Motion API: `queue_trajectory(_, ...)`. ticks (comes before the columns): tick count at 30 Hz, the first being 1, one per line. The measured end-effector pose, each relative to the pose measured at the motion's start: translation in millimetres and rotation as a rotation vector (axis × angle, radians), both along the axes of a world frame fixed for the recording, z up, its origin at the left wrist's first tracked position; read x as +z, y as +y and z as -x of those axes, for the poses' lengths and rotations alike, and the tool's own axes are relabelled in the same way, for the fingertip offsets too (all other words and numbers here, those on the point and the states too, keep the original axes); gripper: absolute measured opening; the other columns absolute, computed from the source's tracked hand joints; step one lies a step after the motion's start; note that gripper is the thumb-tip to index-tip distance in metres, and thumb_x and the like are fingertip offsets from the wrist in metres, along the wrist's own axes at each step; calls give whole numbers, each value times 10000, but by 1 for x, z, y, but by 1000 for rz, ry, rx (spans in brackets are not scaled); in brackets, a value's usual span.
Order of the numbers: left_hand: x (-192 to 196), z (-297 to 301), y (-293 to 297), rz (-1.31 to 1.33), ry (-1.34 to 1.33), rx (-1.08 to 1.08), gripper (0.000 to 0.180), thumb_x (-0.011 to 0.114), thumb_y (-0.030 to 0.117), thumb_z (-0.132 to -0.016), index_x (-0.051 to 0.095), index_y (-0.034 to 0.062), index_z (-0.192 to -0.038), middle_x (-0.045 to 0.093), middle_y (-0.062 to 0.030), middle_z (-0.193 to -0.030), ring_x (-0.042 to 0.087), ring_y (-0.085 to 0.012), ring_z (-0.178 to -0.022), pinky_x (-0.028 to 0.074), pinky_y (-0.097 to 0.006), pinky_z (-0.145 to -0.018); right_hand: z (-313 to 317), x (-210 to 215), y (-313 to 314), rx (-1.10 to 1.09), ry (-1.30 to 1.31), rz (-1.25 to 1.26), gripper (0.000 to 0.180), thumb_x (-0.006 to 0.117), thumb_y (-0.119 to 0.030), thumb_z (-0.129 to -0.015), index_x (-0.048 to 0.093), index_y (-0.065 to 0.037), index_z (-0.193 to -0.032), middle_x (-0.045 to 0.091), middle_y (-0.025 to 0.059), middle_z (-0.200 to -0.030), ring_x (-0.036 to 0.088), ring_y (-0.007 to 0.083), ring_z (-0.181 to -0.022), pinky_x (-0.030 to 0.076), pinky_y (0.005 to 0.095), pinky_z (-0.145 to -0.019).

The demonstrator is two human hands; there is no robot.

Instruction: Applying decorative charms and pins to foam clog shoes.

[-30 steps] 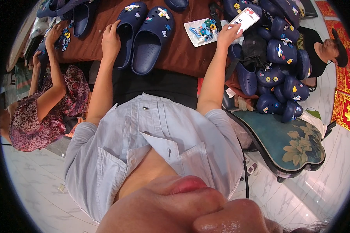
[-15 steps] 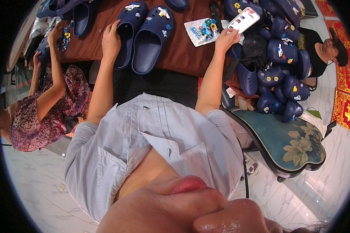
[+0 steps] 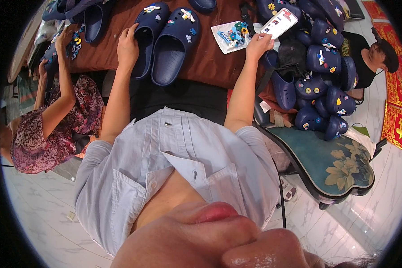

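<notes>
My left hand [image 3: 128, 48] rests on the heel of a navy clog [image 3: 147, 38] that lies beside a second navy clog [image 3: 174, 44] on a brown table [image 3: 205, 62]; both clogs carry small coloured charms. My right hand [image 3: 259, 43] holds a white phone [image 3: 280, 23] tilted above the table's right side. A clear packet of colourful charms [image 3: 232, 35] lies just left of that hand.
A heap of navy clogs [image 3: 319, 80] with charms fills a dark chair [image 3: 335, 165] with a floral seat on the right. A person in a patterned dress [image 3: 53, 129] works at the left with more clogs [image 3: 76, 13]. Another person in black [image 3: 366, 58] sits far right.
My right hand has shifted the phone slightly up and to the right. My left hand stays on the clog.
</notes>
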State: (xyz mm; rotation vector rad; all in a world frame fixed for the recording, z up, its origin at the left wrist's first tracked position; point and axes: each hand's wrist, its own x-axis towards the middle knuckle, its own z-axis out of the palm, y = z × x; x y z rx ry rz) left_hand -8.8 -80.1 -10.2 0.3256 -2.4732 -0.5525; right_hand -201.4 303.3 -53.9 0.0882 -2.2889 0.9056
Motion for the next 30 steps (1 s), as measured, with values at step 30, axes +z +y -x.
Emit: queue_trajectory(30, -3, 0, -2, -6, 22, -27, 540, 530, -64, -804, 533, 144, -1303, 587, -188, -1198, 582, -398, -1069, 490, -471, -889, -7, 13, 0, 14, -83, -24, 132, 548, -42, -867, 531, 42, -968, 479, 398, -1278, 336, 485, -1307, 169, 543, -1129)
